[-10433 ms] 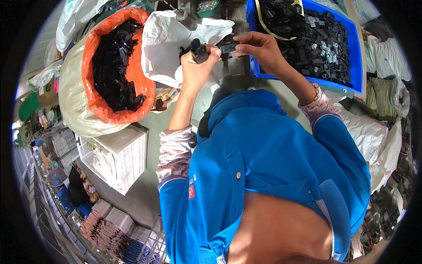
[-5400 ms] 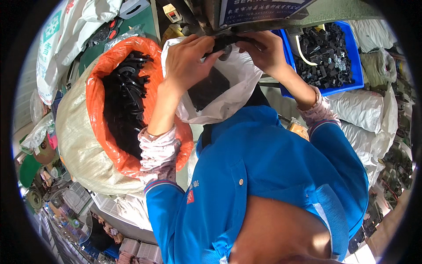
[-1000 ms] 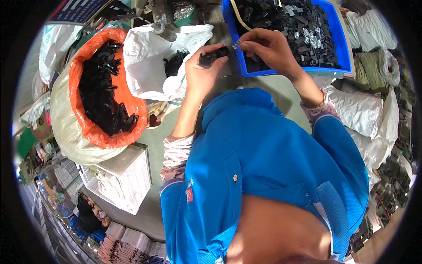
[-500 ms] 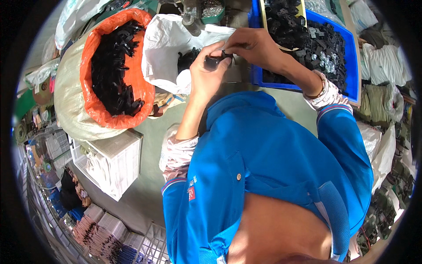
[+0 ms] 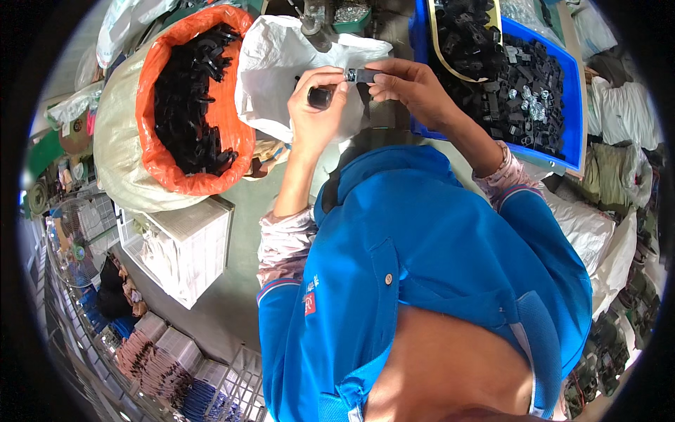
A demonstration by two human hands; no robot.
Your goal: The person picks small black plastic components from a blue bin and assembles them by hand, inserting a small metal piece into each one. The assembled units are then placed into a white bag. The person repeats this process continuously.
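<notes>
My left hand [image 5: 316, 112] is closed round a black plastic part [image 5: 320, 98], with its smooth dark end showing in the palm. Between its thumb and index fingertips sits a small shiny metal piece [image 5: 349, 74]. My right hand [image 5: 413, 88] pinches a small dark grey block [image 5: 365, 75], whose left end meets the metal piece at the left fingertips. Both hands are raised over the right side of a white sack [image 5: 264, 84]. The finer shape of these parts is too small to make out.
Left stands a large sack with an orange liner [image 5: 232, 144], holding many black parts [image 5: 186, 112]. At right, a blue tray [image 5: 575, 112] holds small dark blocks, clear pieces and a cream-rimmed container [image 5: 500, 32] of black parts. A white crate [image 5: 200, 246] stands lower left.
My hands have drawn apart slightly, the left shifting left and down. The dark grey block now shows between them in the right fingers. The view has shifted a little.
</notes>
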